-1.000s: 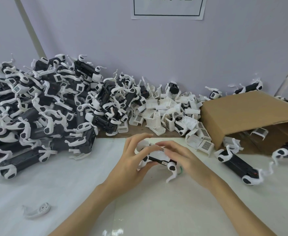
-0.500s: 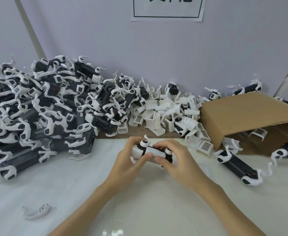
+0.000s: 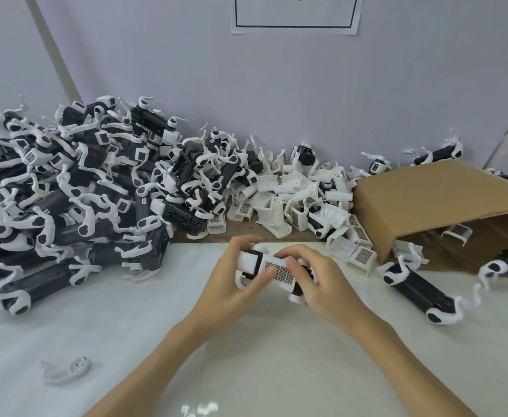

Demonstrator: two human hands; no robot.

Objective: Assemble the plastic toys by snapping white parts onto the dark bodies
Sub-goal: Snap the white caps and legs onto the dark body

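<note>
While gripped — toy body (image 3: 276, 270) between both hands (image 3: 231, 284) (image 3: 321, 281).

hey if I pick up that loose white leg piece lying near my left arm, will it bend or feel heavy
The loose white leg piece looks thin and hollowed, so it is probably very light. Its narrow curved tail may flex slightly. Lying flat, it seems unlikely to roll.

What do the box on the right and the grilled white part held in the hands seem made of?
Box: likely corrugated cardboard, matte brown, with a bent flap and raw edge. Grilled white part: apparently moulded plastic, matte white, with a fine regular grid of slots.
</note>
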